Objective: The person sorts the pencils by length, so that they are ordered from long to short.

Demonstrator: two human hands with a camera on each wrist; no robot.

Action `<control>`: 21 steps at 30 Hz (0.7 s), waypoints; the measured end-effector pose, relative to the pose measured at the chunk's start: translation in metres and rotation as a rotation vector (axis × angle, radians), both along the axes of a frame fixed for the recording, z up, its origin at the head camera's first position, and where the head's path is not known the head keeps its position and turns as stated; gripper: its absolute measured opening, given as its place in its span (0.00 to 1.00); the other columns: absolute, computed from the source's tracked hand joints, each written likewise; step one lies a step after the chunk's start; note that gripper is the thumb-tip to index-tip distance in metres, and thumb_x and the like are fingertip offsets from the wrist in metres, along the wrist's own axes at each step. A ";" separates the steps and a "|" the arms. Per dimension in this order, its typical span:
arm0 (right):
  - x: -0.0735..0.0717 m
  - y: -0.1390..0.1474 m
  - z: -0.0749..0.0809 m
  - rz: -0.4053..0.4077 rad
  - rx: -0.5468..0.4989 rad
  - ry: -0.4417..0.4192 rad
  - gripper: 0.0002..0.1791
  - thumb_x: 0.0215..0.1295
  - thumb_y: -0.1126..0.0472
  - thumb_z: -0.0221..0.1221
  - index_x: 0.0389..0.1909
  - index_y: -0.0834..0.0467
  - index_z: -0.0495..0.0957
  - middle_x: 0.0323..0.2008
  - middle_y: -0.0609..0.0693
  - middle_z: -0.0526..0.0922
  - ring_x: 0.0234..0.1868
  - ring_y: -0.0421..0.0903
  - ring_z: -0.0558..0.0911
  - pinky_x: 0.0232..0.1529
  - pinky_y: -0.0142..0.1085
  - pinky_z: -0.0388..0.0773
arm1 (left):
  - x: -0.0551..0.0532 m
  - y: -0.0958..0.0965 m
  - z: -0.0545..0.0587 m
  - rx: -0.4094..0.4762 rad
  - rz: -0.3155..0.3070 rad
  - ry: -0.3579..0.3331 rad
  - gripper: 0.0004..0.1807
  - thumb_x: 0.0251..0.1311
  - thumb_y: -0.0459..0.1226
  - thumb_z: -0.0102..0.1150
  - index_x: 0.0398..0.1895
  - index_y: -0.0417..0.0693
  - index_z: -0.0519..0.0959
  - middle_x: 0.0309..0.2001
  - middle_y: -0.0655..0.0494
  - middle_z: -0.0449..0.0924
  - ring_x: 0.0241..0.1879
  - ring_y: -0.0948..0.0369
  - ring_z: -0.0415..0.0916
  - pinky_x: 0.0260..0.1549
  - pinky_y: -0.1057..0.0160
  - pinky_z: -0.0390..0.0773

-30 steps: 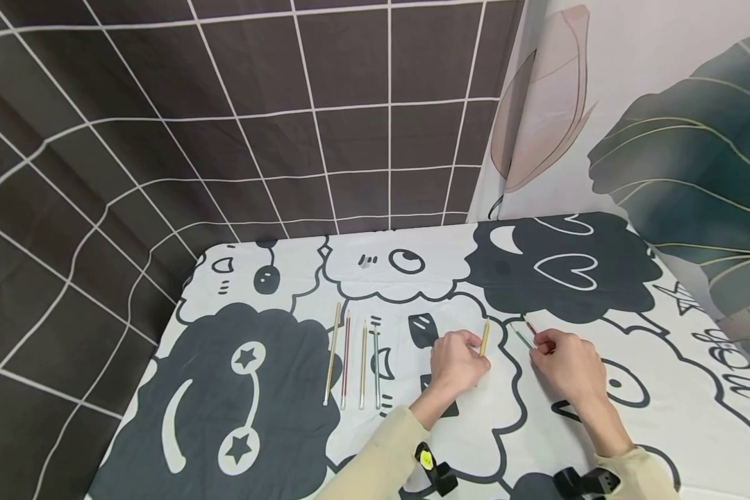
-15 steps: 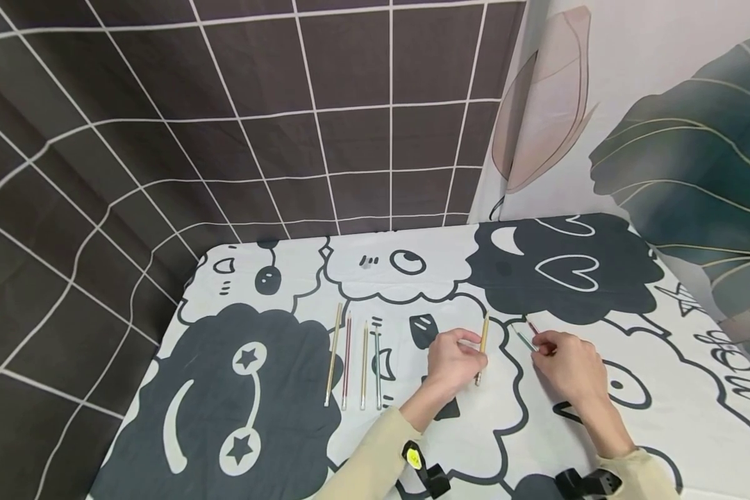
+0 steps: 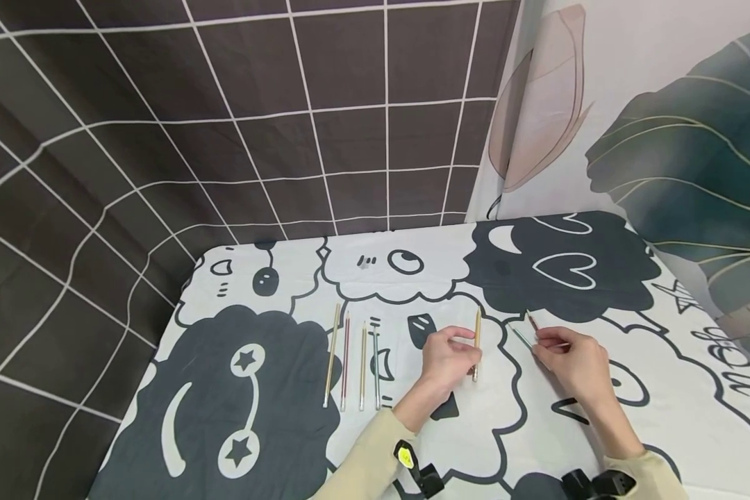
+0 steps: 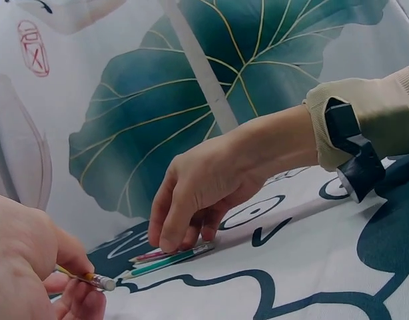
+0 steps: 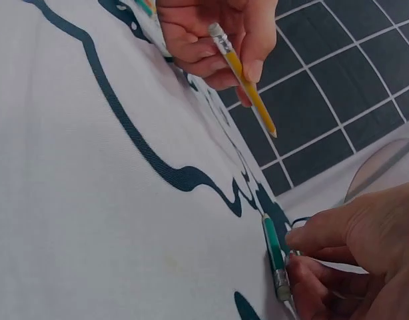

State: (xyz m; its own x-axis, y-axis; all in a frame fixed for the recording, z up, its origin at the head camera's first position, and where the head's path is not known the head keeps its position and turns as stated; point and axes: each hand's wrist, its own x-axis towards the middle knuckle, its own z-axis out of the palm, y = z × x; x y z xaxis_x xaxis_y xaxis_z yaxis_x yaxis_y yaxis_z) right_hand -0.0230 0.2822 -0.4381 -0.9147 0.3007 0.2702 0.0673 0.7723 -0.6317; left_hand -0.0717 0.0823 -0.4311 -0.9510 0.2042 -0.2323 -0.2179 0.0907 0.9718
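Note:
My left hand [image 3: 450,357] pinches a yellow pencil [image 3: 478,330] between thumb and fingers. In the right wrist view that yellow pencil [image 5: 243,77] is held above the cloth, its eraser end up and its point tilted down. My right hand [image 3: 571,361] is low over the cloth, its fingertips pinching a red pencil [image 3: 532,320]; most of this pencil is hidden by the fingers. Next to it a green pencil [image 3: 521,336] lies on the cloth, also plain in the left wrist view below the right hand [image 4: 208,190].
To the left, several pencils lie side by side: a gold-toned one [image 3: 332,357], a red one [image 3: 346,361], a yellow one [image 3: 362,368] and a green one [image 3: 377,368]. A cartoon-printed cloth [image 3: 275,437] covers the table. A dark gridded curtain [image 3: 350,139] hangs behind.
My left hand has moved a little to the left with the yellow pencil, which now stands straighter in the head view. The red pencil at my right fingertips has shifted slightly.

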 end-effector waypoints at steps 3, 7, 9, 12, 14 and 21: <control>-0.002 -0.001 0.002 0.003 -0.006 -0.034 0.11 0.52 0.69 0.70 0.37 0.67 0.85 0.27 0.53 0.85 0.25 0.45 0.81 0.26 0.27 0.70 | 0.000 -0.001 0.000 0.021 0.004 -0.021 0.14 0.47 0.20 0.61 0.36 0.42 0.83 0.23 0.55 0.80 0.18 0.63 0.76 0.21 0.67 0.77; -0.004 -0.003 0.003 0.004 0.011 -0.054 0.11 0.51 0.69 0.71 0.36 0.67 0.84 0.26 0.52 0.85 0.25 0.46 0.82 0.27 0.32 0.70 | 0.000 -0.003 0.001 0.043 0.014 -0.036 0.13 0.48 0.20 0.62 0.36 0.41 0.83 0.23 0.54 0.81 0.19 0.62 0.77 0.22 0.66 0.78; -0.006 -0.005 0.004 0.002 0.026 -0.059 0.11 0.50 0.68 0.72 0.36 0.67 0.84 0.25 0.51 0.84 0.24 0.46 0.82 0.27 0.36 0.70 | 0.000 -0.003 0.001 0.048 0.014 -0.040 0.13 0.48 0.20 0.62 0.37 0.41 0.83 0.23 0.54 0.81 0.19 0.62 0.77 0.22 0.66 0.79; -0.008 -0.008 0.005 0.008 0.050 -0.070 0.12 0.48 0.69 0.72 0.34 0.67 0.85 0.24 0.50 0.83 0.23 0.46 0.81 0.29 0.41 0.69 | 0.001 -0.004 0.002 0.052 0.019 -0.043 0.14 0.48 0.20 0.61 0.37 0.40 0.83 0.23 0.54 0.81 0.18 0.63 0.77 0.22 0.66 0.78; -0.009 -0.009 0.006 0.013 0.060 -0.081 0.11 0.47 0.69 0.72 0.34 0.67 0.85 0.23 0.49 0.82 0.23 0.45 0.79 0.29 0.43 0.68 | 0.001 -0.004 0.003 0.056 0.022 -0.043 0.14 0.48 0.20 0.61 0.37 0.40 0.83 0.23 0.54 0.81 0.18 0.63 0.76 0.22 0.66 0.78; -0.011 -0.011 0.010 0.029 0.061 -0.155 0.08 0.48 0.69 0.70 0.31 0.67 0.85 0.23 0.54 0.84 0.25 0.52 0.79 0.30 0.46 0.67 | 0.001 -0.007 0.005 0.067 0.036 -0.048 0.14 0.48 0.20 0.62 0.37 0.40 0.83 0.23 0.53 0.81 0.19 0.62 0.77 0.22 0.66 0.79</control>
State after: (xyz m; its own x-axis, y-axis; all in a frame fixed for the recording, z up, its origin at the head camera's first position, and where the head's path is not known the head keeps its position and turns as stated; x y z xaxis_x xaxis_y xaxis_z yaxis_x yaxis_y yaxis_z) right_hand -0.0343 0.2715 -0.4279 -0.9548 0.2610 0.1420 0.1374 0.8117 -0.5677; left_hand -0.0706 0.0752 -0.4265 -0.9462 0.1863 -0.2646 -0.2661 0.0174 0.9638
